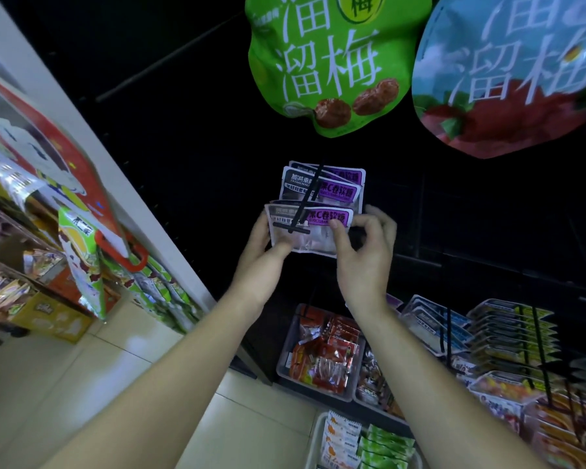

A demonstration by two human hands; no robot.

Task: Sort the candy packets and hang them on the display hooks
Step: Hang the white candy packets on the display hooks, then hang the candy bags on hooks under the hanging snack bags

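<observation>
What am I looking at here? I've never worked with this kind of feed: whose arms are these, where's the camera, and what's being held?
No machine: these are a person's bare arms, filmed by one wide-angle camera on their head, looking down. The left hand and right hand both grip a purple-labelled packet at the tip of a black display hook, where matching packets hang behind. A green bag and a blue bag hang above; a grey bin of red packets sits below.

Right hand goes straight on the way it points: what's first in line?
The right hand pinches the front purple packet; past it, probably the hung purple packets on the black hook. Depth is unclear.
</observation>
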